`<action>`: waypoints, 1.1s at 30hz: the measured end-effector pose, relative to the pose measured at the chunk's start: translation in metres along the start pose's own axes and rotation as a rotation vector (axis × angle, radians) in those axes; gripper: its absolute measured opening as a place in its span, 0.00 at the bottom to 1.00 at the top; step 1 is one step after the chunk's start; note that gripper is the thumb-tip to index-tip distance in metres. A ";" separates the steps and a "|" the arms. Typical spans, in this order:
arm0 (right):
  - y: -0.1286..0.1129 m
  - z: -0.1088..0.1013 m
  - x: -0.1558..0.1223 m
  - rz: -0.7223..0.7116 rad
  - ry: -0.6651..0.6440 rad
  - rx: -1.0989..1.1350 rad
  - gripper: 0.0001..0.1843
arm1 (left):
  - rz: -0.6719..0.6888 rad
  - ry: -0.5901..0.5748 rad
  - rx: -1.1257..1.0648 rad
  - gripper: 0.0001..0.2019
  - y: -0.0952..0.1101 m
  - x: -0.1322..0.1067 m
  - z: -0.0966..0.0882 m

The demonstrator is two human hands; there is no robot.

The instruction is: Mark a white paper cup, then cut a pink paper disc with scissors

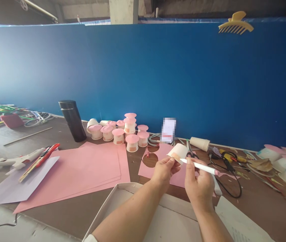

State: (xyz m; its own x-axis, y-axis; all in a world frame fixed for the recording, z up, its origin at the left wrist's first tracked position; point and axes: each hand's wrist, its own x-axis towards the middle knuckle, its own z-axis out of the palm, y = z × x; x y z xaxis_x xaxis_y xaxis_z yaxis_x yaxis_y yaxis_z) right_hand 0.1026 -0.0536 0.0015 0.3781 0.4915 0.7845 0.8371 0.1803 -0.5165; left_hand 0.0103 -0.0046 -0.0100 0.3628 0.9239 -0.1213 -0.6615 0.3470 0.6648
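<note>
My left hand (pixel 164 169) grips a white paper cup (pixel 179 150) by its rim, tilted on its side above the pink paper. An orange-pink patch shows on the cup's wall. In my right hand (pixel 199 179) is a white marker (pixel 203 167) with a pink end, its tip close to the cup near the patch; whether it touches I cannot tell. Under and behind the hands lies a pink sheet with a round hole (pixel 143 169). A small pink cap (pixel 147 154) sits beside the hole. Behind, several small cup houses with pink disc roofs (pixel 132 143) stand grouped, some stacked.
Pink sheets (pixel 90 168), a lilac sheet (pixel 39 181), a red cutter (pixel 48 154) and a glue gun (pixel 19 161) lie left. A black flask (pixel 72 121) stands behind. An open cardboard box (pixel 173 218) is below my arms. Cables (pixel 234 188) and more cups (pixel 200 144) lie right.
</note>
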 end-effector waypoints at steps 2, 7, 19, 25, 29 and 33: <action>0.001 0.000 0.000 0.013 0.046 -0.003 0.18 | -0.020 0.033 -0.020 0.14 0.001 0.000 0.001; 0.000 -0.001 0.000 0.027 0.031 -0.002 0.19 | -0.048 0.041 -0.062 0.11 0.002 0.000 0.002; -0.003 0.000 0.002 0.030 -0.039 -0.020 0.19 | -0.043 0.014 -0.056 0.12 0.001 0.000 0.000; -0.002 0.001 0.001 0.053 -0.053 -0.026 0.21 | -0.056 0.017 -0.075 0.10 0.002 0.000 0.001; -0.001 0.002 0.001 0.034 -0.033 -0.013 0.20 | -0.071 0.027 -0.082 0.08 0.004 -0.002 0.002; -0.001 0.001 0.000 0.040 -0.060 -0.030 0.20 | -0.069 0.031 -0.094 0.06 0.004 -0.002 0.003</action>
State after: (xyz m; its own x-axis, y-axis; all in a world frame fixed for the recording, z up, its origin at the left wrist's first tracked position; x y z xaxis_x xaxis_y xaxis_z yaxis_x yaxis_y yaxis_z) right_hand 0.1017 -0.0523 0.0017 0.3878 0.5483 0.7409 0.8335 0.1346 -0.5359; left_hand 0.0083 -0.0055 -0.0050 0.3903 0.9013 -0.1880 -0.6945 0.4223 0.5825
